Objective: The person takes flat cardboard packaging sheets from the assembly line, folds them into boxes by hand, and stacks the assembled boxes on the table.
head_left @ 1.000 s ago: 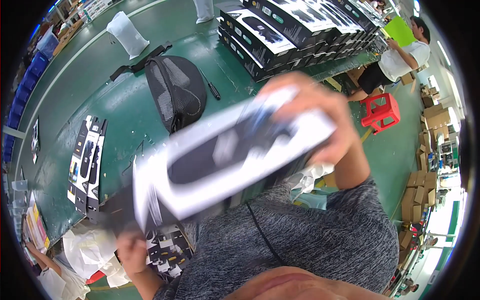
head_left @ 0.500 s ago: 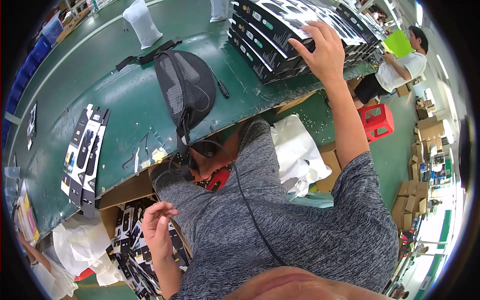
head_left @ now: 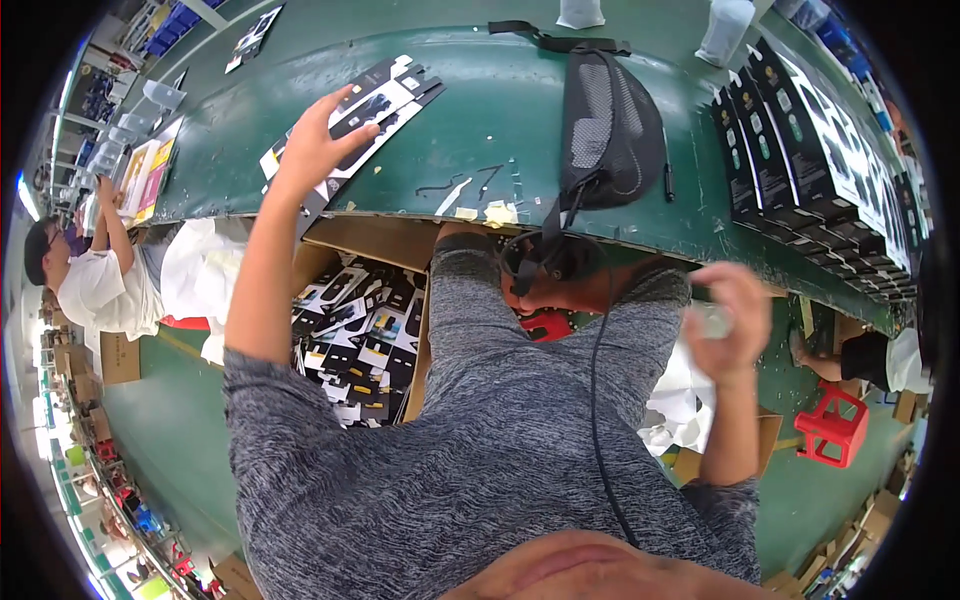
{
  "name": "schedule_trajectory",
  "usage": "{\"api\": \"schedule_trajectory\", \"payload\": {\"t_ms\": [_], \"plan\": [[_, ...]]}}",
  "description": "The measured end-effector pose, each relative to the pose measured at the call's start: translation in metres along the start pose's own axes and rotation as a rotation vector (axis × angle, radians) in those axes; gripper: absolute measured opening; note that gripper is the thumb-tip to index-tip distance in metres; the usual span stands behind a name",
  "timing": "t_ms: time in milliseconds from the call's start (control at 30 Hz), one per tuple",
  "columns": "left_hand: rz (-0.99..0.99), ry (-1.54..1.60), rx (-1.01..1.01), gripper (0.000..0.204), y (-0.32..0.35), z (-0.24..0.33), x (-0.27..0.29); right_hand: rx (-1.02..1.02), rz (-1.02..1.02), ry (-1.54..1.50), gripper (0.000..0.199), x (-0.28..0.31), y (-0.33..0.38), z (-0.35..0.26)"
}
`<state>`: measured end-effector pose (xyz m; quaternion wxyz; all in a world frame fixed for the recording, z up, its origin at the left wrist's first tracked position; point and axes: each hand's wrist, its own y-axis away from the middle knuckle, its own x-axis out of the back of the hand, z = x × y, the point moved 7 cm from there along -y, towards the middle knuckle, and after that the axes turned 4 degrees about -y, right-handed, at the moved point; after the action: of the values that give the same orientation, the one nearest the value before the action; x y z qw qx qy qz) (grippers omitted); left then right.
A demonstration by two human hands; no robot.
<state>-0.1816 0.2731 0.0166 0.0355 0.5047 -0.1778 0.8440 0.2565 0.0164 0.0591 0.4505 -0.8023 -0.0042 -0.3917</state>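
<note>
My left hand [head_left: 318,150] reaches over a few flat printed cardboard pieces [head_left: 385,110], black and white, near the table's front edge. Its thumb and fingers are spread apart above them; whether they touch the cardboard I cannot tell. My right hand [head_left: 732,318] is raised beside my right thigh, off the table's front edge. Its fingers curve toward the thumb and are smeared by motion. A pale patch shows between them, and I cannot tell whether it is a held thing or background.
A black mesh pouch [head_left: 610,130] lies on the green table [head_left: 460,80] beside a black pen [head_left: 669,180]. Stacked black-and-white boxes [head_left: 790,140] stand at right. Below the table, a carton [head_left: 415,365] holds many printed cardboard pieces. A red stool [head_left: 832,428] stands right; a co-worker [head_left: 100,280] sits left.
The view has swung left. My left hand has risen from beside my lap to the cardboard pieces. My right hand has left the box stack and come back toward my body.
</note>
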Motion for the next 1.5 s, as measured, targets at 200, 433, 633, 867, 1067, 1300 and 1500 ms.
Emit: {"api": "schedule_trajectory", "payload": {"t_ms": [200, 433, 633, 867, 1067, 1300, 1500], "plan": [[-0.352, -0.493, 0.004, 0.089, -0.056, -0.063, -0.061, -0.331, 0.002, -0.224, 0.048, -0.074, 0.082, -0.019], [-0.106, -0.676, -0.215, 0.044, -0.049, -0.056, -0.011, -0.341, -0.05, -0.277, 0.048, -0.074, 0.095, -0.033], [0.529, -0.335, -0.262, 0.034, 0.017, 0.037, 0.111, -0.472, 0.034, -0.366, 0.053, -0.066, 0.095, -0.008], [-0.049, 0.726, 0.1, 0.05, 0.194, 0.117, -0.062, -0.303, -0.067, -0.671, 0.061, -0.119, 0.028, -0.035], [0.027, 0.794, -0.292, 0.161, 0.16, 0.211, -0.1, -0.39, -0.151, -0.691, 0.065, -0.125, 0.015, -0.056], [-0.2, 0.945, -0.29, 0.16, 0.142, 0.216, -0.095, -0.332, -0.288, -0.582, 0.108, -0.108, -0.006, -0.068], [-0.516, 1.266, -0.145, 0.16, 0.147, 0.239, -0.109, -0.097, 0.012, -0.626, 0.104, -0.068, -0.024, -0.05]]}}
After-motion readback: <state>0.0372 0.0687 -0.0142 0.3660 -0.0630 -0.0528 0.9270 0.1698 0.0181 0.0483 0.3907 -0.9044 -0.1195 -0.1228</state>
